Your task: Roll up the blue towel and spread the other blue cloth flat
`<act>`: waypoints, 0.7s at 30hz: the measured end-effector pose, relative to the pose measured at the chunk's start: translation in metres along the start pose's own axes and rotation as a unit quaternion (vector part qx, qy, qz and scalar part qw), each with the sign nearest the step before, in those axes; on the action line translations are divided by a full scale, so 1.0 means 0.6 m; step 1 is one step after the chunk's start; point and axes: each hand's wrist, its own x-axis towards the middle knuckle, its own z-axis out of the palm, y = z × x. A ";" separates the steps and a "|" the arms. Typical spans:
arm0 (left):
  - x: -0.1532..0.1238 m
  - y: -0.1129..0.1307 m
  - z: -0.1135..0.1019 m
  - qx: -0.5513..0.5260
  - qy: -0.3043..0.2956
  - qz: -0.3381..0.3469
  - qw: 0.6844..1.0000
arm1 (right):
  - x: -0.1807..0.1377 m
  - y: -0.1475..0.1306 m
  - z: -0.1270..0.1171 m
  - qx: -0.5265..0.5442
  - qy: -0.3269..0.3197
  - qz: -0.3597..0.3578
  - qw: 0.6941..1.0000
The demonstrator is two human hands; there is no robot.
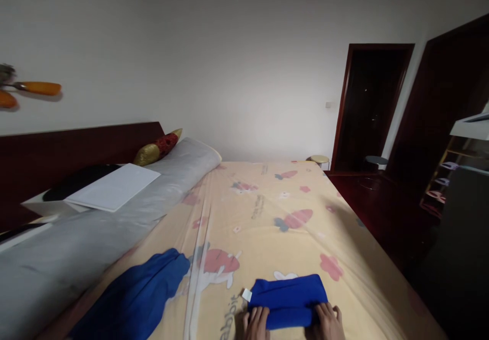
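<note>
A bright blue cloth (pixel 288 291), folded into a flat rectangle, lies on the bed at the bottom of the view. A small white tag (pixel 247 294) sticks out from its left side. My left hand (pixel 256 323) grips its near left corner, fingers curled over the fabric. At the near right corner my right hand (pixel 329 321) has its fingers bent round the edge, thumb partly showing. Both wrists run out of the frame. Further left, a loose, crumpled blue cloth (pixel 139 291) rests partly against the grey pillow. Whether the cloths are garments, I cannot tell.
The bed's peach sheet (pixel 263 248) has carrot and rabbit prints. A long grey pillow (pixel 91 248) runs along the dark headboard (pixel 76 146), bearing a white flat panel (pixel 114 187). A red and gold cushion (pixel 158 147) sits behind. Stools (pixel 319 159) and a shoe rack (pixel 439 182) stand beyond.
</note>
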 end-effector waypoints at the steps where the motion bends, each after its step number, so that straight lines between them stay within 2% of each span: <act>1: 0.006 0.001 -0.006 -0.009 -0.030 -0.021 0.999 | 0.006 0.005 -0.001 -0.003 -0.021 -0.009 1.000; 4: 0.018 0.014 -0.024 -0.024 -0.077 -0.066 0.995 | 0.017 0.005 0.007 -0.036 -0.037 0.010 0.999; 8: 0.027 0.053 -0.032 -0.033 -0.131 -0.084 0.987 | 0.022 -0.036 0.025 -0.043 -0.027 0.035 0.998; 10: 0.031 0.076 -0.028 -0.060 -0.163 -0.040 0.984 | 0.026 -0.067 0.027 0.007 -0.067 -0.012 0.998; 13: 0.035 0.095 -0.020 -0.091 -0.183 0.064 0.977 | 0.032 -0.100 0.020 0.083 -0.121 -0.079 0.986; 15: 0.035 0.086 -0.020 -0.089 -0.161 0.115 0.976 | 0.035 -0.099 0.013 0.083 -0.111 -0.086 0.987; 17: 0.033 0.060 -0.029 -0.074 -0.113 0.124 0.983 | 0.035 -0.075 0.005 0.058 -0.085 -0.077 0.992; 19: 0.026 0.026 -0.040 -0.048 -0.073 0.087 0.992 | 0.033 -0.037 -0.003 0.030 -0.070 -0.042 0.996; 21: 0.015 -0.004 -0.046 -0.014 -0.034 0.019 0.999 | 0.029 -0.002 -0.010 0.005 -0.074 -0.004 0.997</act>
